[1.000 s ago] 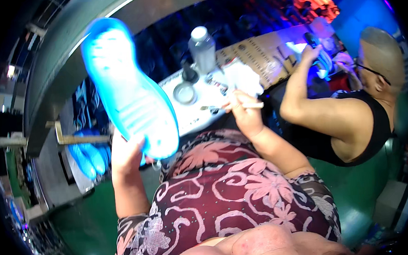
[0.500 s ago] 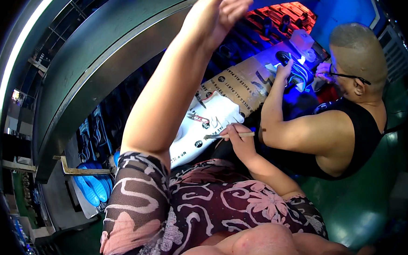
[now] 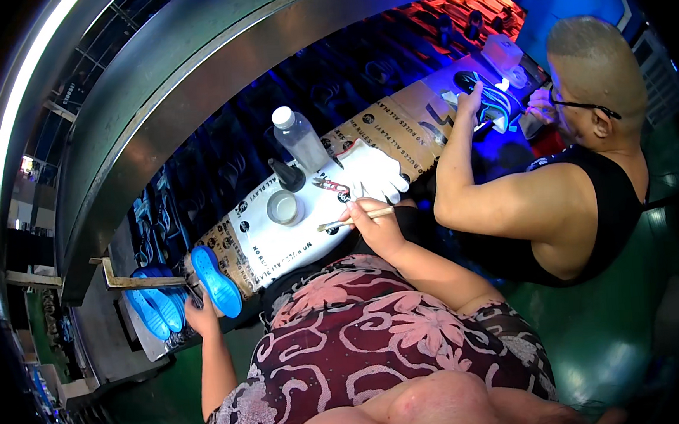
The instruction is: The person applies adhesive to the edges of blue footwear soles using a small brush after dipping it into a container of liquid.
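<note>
My right hand [image 3: 378,227] is closed around a thin brush [image 3: 346,223], its bristles pointing left above the white printed covering [image 3: 279,243] on the bench. Down at the left, my left hand [image 3: 200,317] reaches in between a single blue shoe sole [image 3: 216,283] and a group of blue soles [image 3: 157,310]. Its fingers look closed at something dark there, too small to make out. A round cup of cloudy liquid [image 3: 285,207] stands left of the brush. Beyond it are a dark cone-shaped thing [image 3: 286,175] and a clear bottle with a white cap [image 3: 301,143].
Red-handled thread snips [image 3: 330,185] and a white glove [image 3: 374,172] lie beside the brush. A wooden bar [image 3: 145,282] juts over the soles. At the right a co-worker [image 3: 533,200] holds a shoe [image 3: 488,98]. Dark items fill the rack behind [image 3: 331,72].
My left arm has swung from high across the view down to the blue soles, uncovering the bottle and cup. One blue sole now lies apart on the bench. The brush has shifted slightly left.
</note>
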`<state>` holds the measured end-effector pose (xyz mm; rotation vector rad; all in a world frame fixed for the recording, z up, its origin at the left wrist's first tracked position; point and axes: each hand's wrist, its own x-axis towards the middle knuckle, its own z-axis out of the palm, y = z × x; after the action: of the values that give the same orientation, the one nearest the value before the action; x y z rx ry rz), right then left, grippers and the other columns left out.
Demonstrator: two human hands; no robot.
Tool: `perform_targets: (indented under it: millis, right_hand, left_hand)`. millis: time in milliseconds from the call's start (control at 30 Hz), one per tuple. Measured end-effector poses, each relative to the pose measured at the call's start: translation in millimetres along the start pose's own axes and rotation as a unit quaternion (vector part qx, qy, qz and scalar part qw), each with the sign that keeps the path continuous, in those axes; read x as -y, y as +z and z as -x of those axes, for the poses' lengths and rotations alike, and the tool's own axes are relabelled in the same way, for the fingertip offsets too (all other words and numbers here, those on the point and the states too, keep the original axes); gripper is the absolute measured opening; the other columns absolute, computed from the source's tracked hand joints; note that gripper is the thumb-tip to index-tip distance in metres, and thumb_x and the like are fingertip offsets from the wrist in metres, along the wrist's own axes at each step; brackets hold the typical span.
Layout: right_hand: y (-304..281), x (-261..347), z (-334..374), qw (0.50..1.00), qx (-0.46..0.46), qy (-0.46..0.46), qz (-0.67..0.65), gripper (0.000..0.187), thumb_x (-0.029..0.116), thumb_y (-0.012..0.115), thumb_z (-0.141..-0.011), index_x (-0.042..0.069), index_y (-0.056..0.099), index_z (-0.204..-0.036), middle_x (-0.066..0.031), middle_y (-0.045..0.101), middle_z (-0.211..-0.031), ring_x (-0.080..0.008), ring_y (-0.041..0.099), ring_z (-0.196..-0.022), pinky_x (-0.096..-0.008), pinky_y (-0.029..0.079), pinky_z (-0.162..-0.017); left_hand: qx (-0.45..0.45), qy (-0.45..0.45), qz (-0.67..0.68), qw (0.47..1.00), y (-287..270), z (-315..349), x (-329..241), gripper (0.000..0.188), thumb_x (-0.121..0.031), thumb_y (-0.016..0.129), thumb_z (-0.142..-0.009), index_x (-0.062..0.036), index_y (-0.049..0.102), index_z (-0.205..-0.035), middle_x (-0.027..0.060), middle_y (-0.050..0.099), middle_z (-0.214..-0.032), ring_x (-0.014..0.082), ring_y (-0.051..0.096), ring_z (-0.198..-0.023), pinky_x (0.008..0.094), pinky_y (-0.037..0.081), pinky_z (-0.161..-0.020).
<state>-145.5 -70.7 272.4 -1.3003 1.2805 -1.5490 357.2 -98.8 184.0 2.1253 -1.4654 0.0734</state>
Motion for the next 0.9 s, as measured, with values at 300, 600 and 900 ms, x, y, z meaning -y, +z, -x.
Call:
perform_targets:
  millis: [300, 600, 900]
  right_hand:
    - [24.3, 15.7, 0.5, 0.999, 0.021, 0.041, -0.001, 0.028, 0.018, 0.053, -0.094, 0.0, 0.067, -0.077, -0.0061, 0.064, -0.068, -0.0116, 0.056, -0.061, -0.0262, 0.046, -0.059]
    - [-4.2, 10.6, -5.7, 0.994, 0.023, 0.092, 0.051, 0.035, 0.025, 0.048, -0.098, -0.002, 0.064, -0.081, -0.0064, 0.063, -0.073, -0.0107, 0.054, -0.064, -0.024, 0.044, -0.063]
    - [24.9, 48.1, -32.7, 0.995, 0.098, 0.025, -0.011, 0.034, 0.018, 0.048, -0.097, -0.006, 0.065, -0.08, -0.0077, 0.062, -0.071, -0.0119, 0.054, -0.063, -0.0245, 0.043, -0.061]
  left_hand:
    - [0.272, -0.511, 0.497, 0.646, 66.9, 47.9, 43.1, 0.022, -0.03, 0.071, -0.081, -0.0141, 0.057, -0.086, 0.0002, 0.056, -0.075, 0.0134, 0.053, -0.062, 0.0284, 0.042, -0.049]
    - [0.172, -0.3, 0.671, 0.656, -25.8, 27.1, -145.9, 0.026, -0.017, 0.063, -0.084, -0.0072, 0.051, -0.105, 0.0, 0.05, -0.072, 0.0105, 0.046, -0.059, 0.0248, 0.042, -0.053]
    - [0.205, -0.059, 0.555, 0.804, -53.8, 61.5, -232.4, 0.034, -0.004, 0.058, -0.087, 0.0045, 0.041, -0.115, 0.0153, 0.061, -0.098, 0.0166, 0.064, -0.071, 0.0255, 0.054, -0.063]
